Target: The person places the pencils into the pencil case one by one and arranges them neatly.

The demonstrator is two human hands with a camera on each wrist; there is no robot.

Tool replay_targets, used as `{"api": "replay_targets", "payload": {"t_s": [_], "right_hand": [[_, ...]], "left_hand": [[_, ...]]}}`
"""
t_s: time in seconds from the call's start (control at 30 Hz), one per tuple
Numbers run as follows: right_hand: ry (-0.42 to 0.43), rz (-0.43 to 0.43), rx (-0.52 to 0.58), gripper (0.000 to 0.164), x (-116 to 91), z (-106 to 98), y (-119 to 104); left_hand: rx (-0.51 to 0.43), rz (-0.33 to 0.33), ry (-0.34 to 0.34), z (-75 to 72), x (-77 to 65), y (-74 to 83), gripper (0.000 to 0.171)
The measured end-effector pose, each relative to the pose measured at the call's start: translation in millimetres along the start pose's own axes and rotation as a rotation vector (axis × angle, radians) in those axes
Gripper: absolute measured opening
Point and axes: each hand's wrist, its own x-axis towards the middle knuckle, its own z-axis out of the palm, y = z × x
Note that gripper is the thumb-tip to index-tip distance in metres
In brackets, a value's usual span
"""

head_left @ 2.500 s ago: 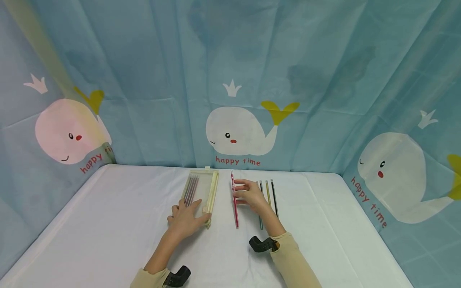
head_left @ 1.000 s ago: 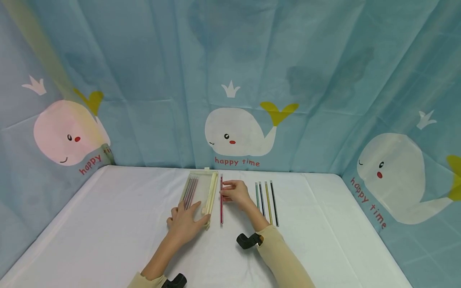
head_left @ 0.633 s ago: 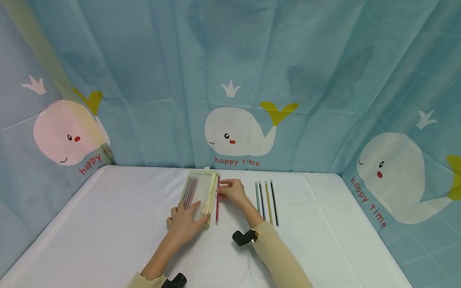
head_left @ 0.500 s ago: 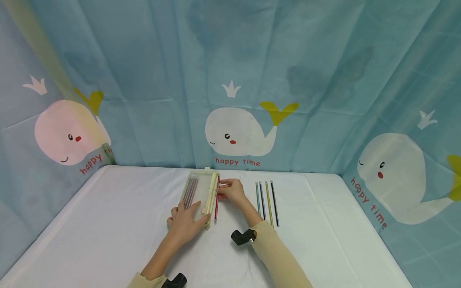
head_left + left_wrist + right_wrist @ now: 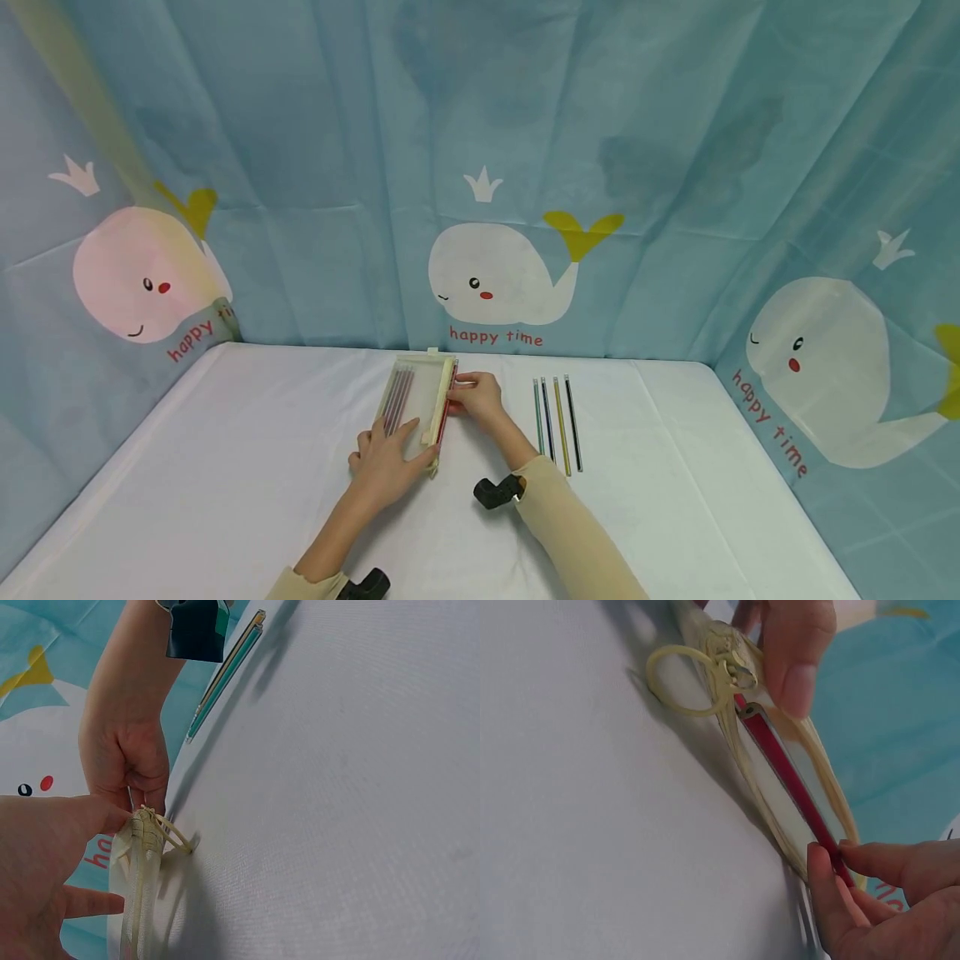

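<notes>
A flat see-through pencil case [image 5: 423, 385] with a cream zipper edge lies on the table, several pencils showing inside its left part. My left hand [image 5: 386, 463] rests on its near end with fingers spread, the thumb against the zipper edge. My right hand [image 5: 480, 398] pinches a red pencil [image 5: 784, 765] between thumb and fingertips at the case's right side. The right wrist view shows that pencil lying lengthwise between the lips of the parted opening. Near its end hangs a cream zipper-pull ring [image 5: 686, 681].
To the right of my right hand, several pencils lie side by side, among them a green pencil [image 5: 538, 415], a yellow pencil [image 5: 561, 425] and a black pencil [image 5: 573, 423]. A blue curtain [image 5: 660, 167] with whale prints stands behind the white table [image 5: 675, 500].
My right hand has moved left with the red pencil, from the bare cloth to the case's opening, tilting it in line with the zipper edge. The left hand has stayed put.
</notes>
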Motion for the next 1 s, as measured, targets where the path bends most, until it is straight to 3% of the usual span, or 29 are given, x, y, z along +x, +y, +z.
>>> {"api": "replay_targets", "payload": {"t_s": [0.47,1.0], "right_hand": [[-0.011,-0.019,0.057,0.038,-5.7,13.3,0.9],[-0.062,-0.031,-0.035,0.039,-1.8,19.6,2.0]], "left_hand": [[-0.016,0.007,0.006,-0.3,-0.6,-0.4,0.068],[-0.018,0.016,0.018,-0.3,-1.2,0.8,0.066]]}}
